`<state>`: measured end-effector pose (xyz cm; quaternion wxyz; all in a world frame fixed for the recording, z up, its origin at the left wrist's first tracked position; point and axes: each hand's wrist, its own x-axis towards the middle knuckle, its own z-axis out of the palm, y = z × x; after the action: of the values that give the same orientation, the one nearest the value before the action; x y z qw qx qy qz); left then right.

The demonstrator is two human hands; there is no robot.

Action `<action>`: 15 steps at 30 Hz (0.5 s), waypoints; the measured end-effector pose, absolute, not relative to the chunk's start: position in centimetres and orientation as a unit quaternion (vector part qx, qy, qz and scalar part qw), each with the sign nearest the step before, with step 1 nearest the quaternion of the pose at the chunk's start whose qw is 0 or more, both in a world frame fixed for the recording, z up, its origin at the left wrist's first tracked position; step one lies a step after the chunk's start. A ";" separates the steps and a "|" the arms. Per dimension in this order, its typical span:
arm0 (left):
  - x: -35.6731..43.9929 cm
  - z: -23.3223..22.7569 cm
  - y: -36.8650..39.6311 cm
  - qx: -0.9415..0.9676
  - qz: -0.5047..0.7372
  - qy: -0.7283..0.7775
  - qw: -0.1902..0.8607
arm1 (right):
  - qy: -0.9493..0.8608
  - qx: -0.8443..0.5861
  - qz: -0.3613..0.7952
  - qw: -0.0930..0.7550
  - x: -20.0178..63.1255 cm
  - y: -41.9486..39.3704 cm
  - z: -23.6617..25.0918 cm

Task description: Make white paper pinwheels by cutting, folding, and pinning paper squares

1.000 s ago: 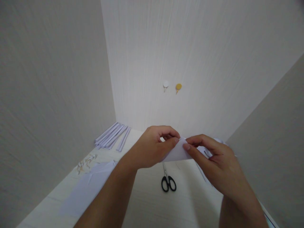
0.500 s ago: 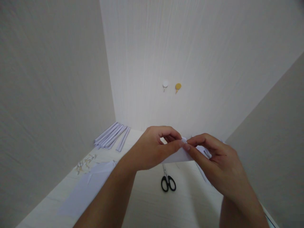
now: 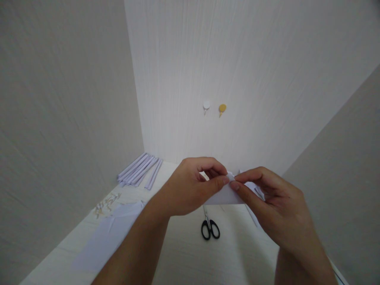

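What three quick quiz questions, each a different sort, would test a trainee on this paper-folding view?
1. True or false: the black-handled scissors lie on the pale table, untouched.
2. What do the left hand and right hand pinch together? A) folded white paper piece B) the scissors C) a hook
3. Fill in: the bundle of folded white paper strips lies in the table's far ____ corner.

Key: 1 true; 2 A; 3 left.

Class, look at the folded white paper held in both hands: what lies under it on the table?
Under the folded white paper, black-handled scissors lie on the table. Their blade tips are covered by the paper and the left hand.
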<state>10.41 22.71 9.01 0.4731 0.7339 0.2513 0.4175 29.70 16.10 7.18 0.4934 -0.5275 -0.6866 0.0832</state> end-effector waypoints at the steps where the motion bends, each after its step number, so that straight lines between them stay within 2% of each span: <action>1: 10.4 9.1 22.7 0.734 0.418 0.251 0.473 | -0.686 -0.528 0.086 0.494 29.7 16.1 7.1; 11: 10.3 9.1 22.6 0.741 0.414 0.251 0.465 | -0.669 -0.498 0.113 0.540 29.6 16.2 7.0; 15: 10.3 9.0 22.7 0.749 0.411 0.251 0.455 | -0.683 -0.505 0.142 0.508 29.7 16.1 7.4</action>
<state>10.31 22.71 8.98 0.4553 0.7488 0.2512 0.4110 29.67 16.11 7.40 0.5079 -0.5052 -0.6830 0.1425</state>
